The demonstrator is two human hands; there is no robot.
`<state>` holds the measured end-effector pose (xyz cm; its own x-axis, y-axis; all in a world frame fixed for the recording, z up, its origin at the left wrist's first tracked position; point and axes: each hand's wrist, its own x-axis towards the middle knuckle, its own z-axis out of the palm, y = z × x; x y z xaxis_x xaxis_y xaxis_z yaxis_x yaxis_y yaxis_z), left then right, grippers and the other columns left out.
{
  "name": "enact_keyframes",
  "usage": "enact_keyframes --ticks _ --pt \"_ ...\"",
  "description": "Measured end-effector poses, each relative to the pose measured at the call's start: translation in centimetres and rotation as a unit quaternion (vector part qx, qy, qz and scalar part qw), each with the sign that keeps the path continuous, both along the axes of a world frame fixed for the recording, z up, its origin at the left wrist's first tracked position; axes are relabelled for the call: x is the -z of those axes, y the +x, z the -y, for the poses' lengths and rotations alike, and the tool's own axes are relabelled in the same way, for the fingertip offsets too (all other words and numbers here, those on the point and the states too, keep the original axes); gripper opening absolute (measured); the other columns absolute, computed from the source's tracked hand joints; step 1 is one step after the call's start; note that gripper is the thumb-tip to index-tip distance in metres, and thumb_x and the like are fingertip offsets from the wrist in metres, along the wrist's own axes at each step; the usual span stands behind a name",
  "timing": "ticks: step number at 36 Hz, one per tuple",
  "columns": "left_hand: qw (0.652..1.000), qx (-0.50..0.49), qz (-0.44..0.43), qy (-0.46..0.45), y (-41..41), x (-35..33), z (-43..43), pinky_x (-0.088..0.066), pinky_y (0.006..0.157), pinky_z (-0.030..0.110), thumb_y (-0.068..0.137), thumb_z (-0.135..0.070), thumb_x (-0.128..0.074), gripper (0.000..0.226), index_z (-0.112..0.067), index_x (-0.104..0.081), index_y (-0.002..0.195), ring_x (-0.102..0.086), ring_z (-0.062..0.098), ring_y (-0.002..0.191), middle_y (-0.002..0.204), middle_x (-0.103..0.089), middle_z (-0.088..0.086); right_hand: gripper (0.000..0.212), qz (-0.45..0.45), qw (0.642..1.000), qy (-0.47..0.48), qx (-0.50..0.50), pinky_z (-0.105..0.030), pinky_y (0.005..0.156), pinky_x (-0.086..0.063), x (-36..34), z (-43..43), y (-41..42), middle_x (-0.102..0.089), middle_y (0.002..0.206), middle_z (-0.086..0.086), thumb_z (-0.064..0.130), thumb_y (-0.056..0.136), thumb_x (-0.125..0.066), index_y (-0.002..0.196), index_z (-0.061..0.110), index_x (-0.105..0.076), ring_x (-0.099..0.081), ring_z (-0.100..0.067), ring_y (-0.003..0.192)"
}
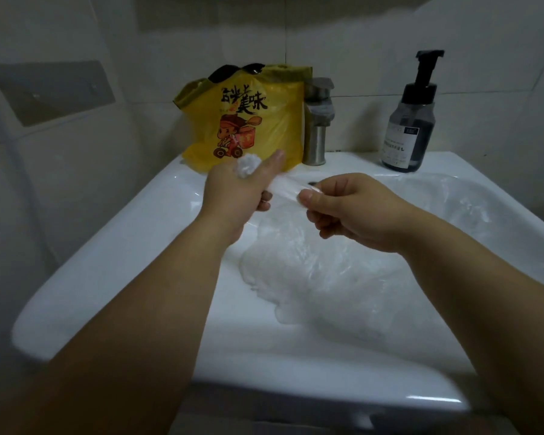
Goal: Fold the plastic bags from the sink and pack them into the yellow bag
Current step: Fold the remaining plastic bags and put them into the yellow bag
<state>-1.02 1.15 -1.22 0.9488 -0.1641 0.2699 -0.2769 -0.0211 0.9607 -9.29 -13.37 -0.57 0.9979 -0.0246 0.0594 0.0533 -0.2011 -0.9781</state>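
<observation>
folding a clear bag over the sink

head view: the left hand (237,191) gripped one end of a clear plastic bag (283,186) drawn into a strip, fingers curled round it. the right hand (346,208) pinched the other end. a taut strip would likely fold smaller. it looked thin, see-through and crinkled. more bags (311,271) lay in the sink (139,246). the yellow bag (248,120) stood on the back rim.

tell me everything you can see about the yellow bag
The yellow bag is thin, crinkled plastic, printed with black characters and a cartoon figure on a scooter. It stands upright and bulging on the back rim of the sink, just left of the steel faucet and seemingly touching it. Something black shows at its open top.
</observation>
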Motion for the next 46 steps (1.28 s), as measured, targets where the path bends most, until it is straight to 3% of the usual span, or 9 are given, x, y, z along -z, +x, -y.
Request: enact_keyframes --ticks 9,15,19,23,29,34,38,41,46 --pt "0.998 0.057 0.02 -0.015 0.6 -3.2 -2.2 -0.048 0.052 0.014 0.086 -0.025 -0.066 0.017 -0.013 -0.065 0.074 -0.053 0.0 0.046 0.046 -0.054 -0.012 0.023 -0.021 1.0 -0.023 0.002 -0.017 0.056 -0.051 -3.2 0.8 0.3 -0.058 0.074 -0.008 0.02 0.092 -0.058 0.097 -0.002 -0.064 -0.053 -0.01 0.058" --pt "0.993 0.104 -0.018 -0.052 1.2 -6.7 -3.2 -0.051 0.055 0.012 0.095 -0.006 -0.055 0.012 -0.008 -0.064 0.088 -0.063 0.011 0.067 0.069 -0.062 0.004 0.019 0.03 0.998 -0.049 0.034 -0.021 0.055 -0.048 -6.8 0.9 2.1 -0.053 0.066 -0.005 0.019 0.093 -0.058 0.084 0.002 -0.063 -0.049 -0.013 0.057" --pt "0.996 0.051 0.024 -0.069 2.4 -8.7 -3.7 -0.052 0.054 0.013 0.093 -0.004 -0.06 0.015 -0.012 -0.066 0.081 -0.063 0.005 0.056 0.058 -0.066 -0.002 0.024 0.08 0.993 -0.051 0.072 -0.028 0.06 -0.045 -8.6 0.2 4.2 -0.051 0.064 -0.004 0.022 0.093 -0.061 0.088 -0.001 -0.064 -0.047 -0.016 0.06" --pt "0.991 -0.058 0.056 -0.104 4.8 -10.8 -4.2 -0.05 0.056 0.011 0.092 -0.01 -0.063 0.005 -0.01 -0.067 0.091 -0.062 0.002 0.06 0.074 -0.065 0.002 0.026 0.125 0.987 -0.008 0.102 -0.03 0.063 -0.048 -10.4 -0.4 6.5 -0.054 0.074 -0.002 0.033 0.091 -0.062 0.103 0.01 -0.066 -0.05 -0.015 0.063" --pt "0.981 -0.16 0.102 -0.037 8.9 -12.8 -4.2 -0.054 0.071 0.018 0.092 -0.019 -0.065 0.012 -0.018 -0.071 0.103 -0.058 -0.001 0.07 0.081 -0.064 -0.011 0.023 0.13 0.984 -0.02 0.124 -0.032 0.068 -0.051 -11.4 -0.1 9.1 -0.057 0.079 -0.004 0.029 0.094 -0.058 0.1 0.008 -0.066 -0.05 -0.014 0.064" --pt "0.974 -0.191 0.119 0.024 12.1 -13.6 -3.6 -0.056 0.075 0.022 0.09 -0.021 -0.069 0.019 -0.02 -0.072 0.108 -0.063 0.007 0.077 0.091 -0.069 -0.004 0.018 0.13 0.982 -0.045 0.128 -0.03 0.064 -0.05 -11.6 0.2 11.8 -0.057 0.079 -0.004 0.028 0.095 -0.057 0.092 0.012 -0.065 -0.049 -0.013 0.062" --pt "0.967 -0.177 0.148 0.106 14.2 -13.8 -2.8 -0.053 0.092 0.037 0.091 -0.02 -0.066 0.019 -0.017 -0.071 0.109 -0.065 0.019 0.095 0.095 -0.066 -0.003 0.019 0.133 0.981 -0.069 0.122 -0.027 0.062 -0.05 -11.8 0.7 13.9 -0.057 0.079 -0.003 0.028 0.096 -0.055 0.084 0.015 -0.063 -0.049 -0.011 0.06" --pt "0.957 -0.141 0.168 0.189 15.8 -14.0 -2.2 -0.053 0.087 0.036 0.092 -0.019 -0.064 0.016 -0.016 -0.071 0.107 -0.064 0.021 0.091 0.091 -0.064 -0.002 0.019 0.138 0.979 -0.087 0.122 -0.025 0.061 -0.05 -12.1 0.9 15.5 -0.056 0.076 -0.001 0.028 0.096 -0.055 0.082 0.016 -0.061 -0.048 -0.011 0.059" --pt "0.923 -0.067 0.187 0.33 18.2 -14.4 -1.0 -0.04 0.059 0.02 0.09 -0.018 -0.067 0.005 -0.02 -0.063 0.093 -0.054 0.009 0.074 0.085 -0.058 -0.004 0.018 0.145 0.978 -0.092 0.115 -0.026 0.061 -0.051 -12.6 1.4 17.7 -0.056 0.073 -0.001 0.029 0.096 -0.055 0.083 0.017 -0.061 -0.05 -0.012 0.061"
